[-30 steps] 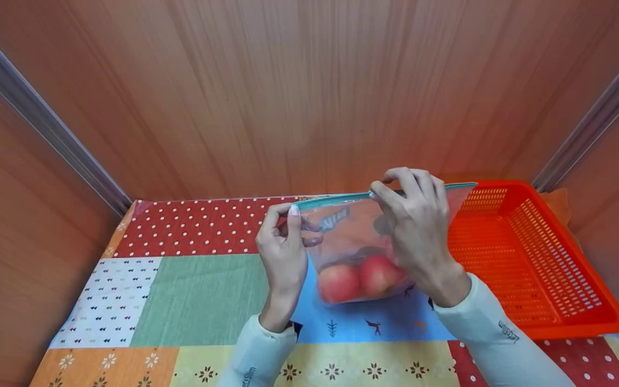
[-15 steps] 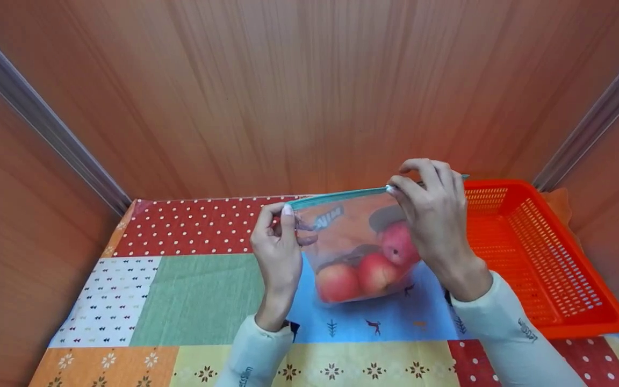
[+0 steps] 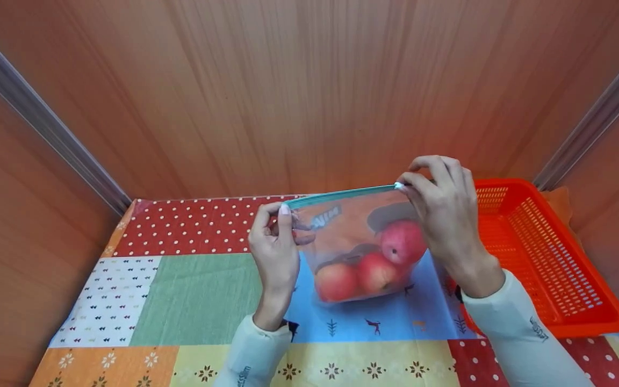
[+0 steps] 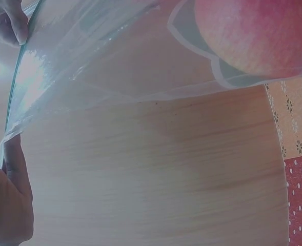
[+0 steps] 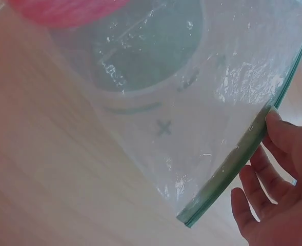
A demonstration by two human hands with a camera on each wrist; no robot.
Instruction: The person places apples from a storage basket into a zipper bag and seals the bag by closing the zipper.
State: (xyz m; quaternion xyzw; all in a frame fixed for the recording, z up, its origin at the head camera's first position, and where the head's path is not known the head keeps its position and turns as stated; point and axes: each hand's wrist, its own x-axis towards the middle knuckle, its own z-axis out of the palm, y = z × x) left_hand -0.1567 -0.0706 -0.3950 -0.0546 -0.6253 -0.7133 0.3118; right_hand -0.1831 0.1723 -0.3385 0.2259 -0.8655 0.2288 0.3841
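Note:
A clear zip bag (image 3: 342, 236) with a green zip strip along its top hangs between my two hands. Three red-yellow apples (image 3: 336, 282) show through it, two at the bottom and one higher at the right. My left hand (image 3: 277, 252) pinches the strip's left end between thumb and fingers. Farther right along the strip, my right hand (image 3: 446, 226) pinches it between thumb and index finger, the other fingers loosely bent. In the right wrist view the green zip strip (image 5: 227, 171) runs past the thumb to the bag's corner. One apple (image 4: 258, 36) fills the upper right of the left wrist view.
An orange-red plastic basket (image 3: 535, 269) with perforated walls stands at the right, partly behind my right forearm. A patchwork cloth (image 3: 202, 301) covers the table. Wooden panels (image 3: 309, 97) rise at the back and both sides.
My right hand has slid rightward along the zip strip, uncovering the third apple. My left hand has shifted slightly left, keeping its pinch on the bag.

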